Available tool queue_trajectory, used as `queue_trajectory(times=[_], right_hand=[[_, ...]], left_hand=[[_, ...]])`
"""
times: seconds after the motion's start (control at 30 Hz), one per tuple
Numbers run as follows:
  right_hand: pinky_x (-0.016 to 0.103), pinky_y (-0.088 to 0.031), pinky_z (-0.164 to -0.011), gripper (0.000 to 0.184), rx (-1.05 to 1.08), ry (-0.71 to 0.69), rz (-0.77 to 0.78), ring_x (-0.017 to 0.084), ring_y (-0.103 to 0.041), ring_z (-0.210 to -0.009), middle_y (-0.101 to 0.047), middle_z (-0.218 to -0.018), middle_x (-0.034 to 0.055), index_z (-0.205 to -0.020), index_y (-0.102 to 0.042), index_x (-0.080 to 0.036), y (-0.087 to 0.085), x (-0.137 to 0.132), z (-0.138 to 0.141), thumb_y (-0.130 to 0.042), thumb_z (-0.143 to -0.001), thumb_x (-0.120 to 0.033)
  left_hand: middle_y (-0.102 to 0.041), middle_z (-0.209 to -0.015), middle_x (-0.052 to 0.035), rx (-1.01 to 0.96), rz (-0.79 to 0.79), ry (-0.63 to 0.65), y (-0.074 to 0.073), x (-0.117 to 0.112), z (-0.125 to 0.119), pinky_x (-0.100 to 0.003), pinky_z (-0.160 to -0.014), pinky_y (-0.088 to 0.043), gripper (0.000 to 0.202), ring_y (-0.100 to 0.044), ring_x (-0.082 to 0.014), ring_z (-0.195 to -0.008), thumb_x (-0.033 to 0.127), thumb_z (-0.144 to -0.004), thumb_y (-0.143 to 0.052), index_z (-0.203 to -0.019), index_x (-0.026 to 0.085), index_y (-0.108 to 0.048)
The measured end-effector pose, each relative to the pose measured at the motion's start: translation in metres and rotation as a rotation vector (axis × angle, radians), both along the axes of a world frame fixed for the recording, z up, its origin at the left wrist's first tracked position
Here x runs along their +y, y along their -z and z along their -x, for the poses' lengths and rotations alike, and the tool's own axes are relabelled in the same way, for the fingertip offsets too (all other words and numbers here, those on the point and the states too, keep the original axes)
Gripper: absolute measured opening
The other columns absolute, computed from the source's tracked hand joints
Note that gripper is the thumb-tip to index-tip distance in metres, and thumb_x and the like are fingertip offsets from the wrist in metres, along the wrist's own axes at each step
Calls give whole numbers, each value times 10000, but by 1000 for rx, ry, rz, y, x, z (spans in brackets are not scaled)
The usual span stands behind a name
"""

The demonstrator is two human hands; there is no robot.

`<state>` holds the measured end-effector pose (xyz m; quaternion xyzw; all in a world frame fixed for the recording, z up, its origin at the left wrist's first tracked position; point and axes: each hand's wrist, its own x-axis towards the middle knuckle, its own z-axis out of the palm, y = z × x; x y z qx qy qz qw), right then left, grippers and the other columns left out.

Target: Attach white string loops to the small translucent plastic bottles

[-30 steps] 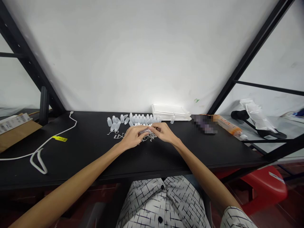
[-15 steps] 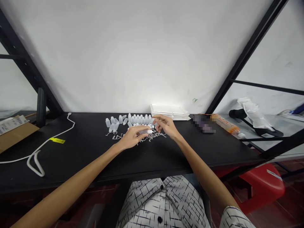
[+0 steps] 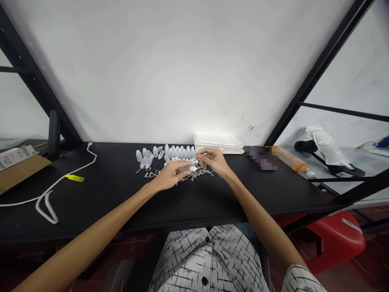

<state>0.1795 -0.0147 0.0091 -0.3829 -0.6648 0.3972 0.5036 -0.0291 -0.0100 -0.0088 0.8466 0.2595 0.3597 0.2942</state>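
My left hand [image 3: 169, 174] is closed round a small translucent plastic bottle [image 3: 184, 168], which lies tilted with its white tip [image 3: 193, 168] pointing right. Just right of and above that tip, my right hand [image 3: 215, 161] has its thumb and fingers drawn together in a pinch; whatever is in it is too small to make out. Behind the hands stands a row of similar bottles [image 3: 179, 152], and several more bottles [image 3: 145, 157] stand or lie to the left. Small white looped strap pieces [image 3: 199, 174] are scattered under and around the hands, with small white caps partly hidden among them.
A stack of white sheets or packets [image 3: 217, 142] rests against the wall. To the right are a blurred-out purple item [image 3: 259, 158] and an orange tube [image 3: 290, 159]. A white cable [image 3: 57, 182] with a yellow tag and a cardboard box [image 3: 21, 168] occupy the left side.
My right hand's fingers have drawn closer together and come down slightly near the bottle tip. My left hand keeps its hold on the bottle. The view has shifted slightly.
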Motion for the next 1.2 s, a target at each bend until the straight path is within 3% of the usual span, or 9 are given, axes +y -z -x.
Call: queue_trajectory(times=[0.2,0.4,0.77,1.2], right_hand=[[241,-443,-469,282,-1,-14,14,96,-501,-437,-553,-486,-30,-749,-613,-166,3,1,1,-708,-744,-431],[232,-473,-463,294,115,-13,26,118,-588,-519,-589,-610,-9,-739,-604,-168,-1,-2,8,-725,-720,-435],[248,-527,-513,287,141,-57,25,164,-656,-686,-660,-771,50,-793,-621,-168,-4,-7,10,-688,-764,-446],[249,-508,-515,238,127,-65,-36,171,-651,-713,-660,-742,47,-792,-636,-167,-2,-6,10,-685,-786,-399]], left_hand=[[-691,-1082,-98,-9,58,12,-2,-1,0,-279,-607,-530,280,-650,-186,-812,304,-872,-575,-1104,180,-672],[-696,-1009,-83,-118,213,105,0,-1,0,-282,-583,-572,450,-672,-197,-826,317,-907,-538,-1351,246,-508],[-683,-910,-97,-186,250,121,2,1,1,-272,-564,-591,442,-674,-182,-770,334,-938,-492,-1353,182,-509],[-652,-915,-93,-220,297,127,3,1,-1,-272,-527,-598,450,-660,-175,-754,359,-921,-521,-1327,165,-530]])
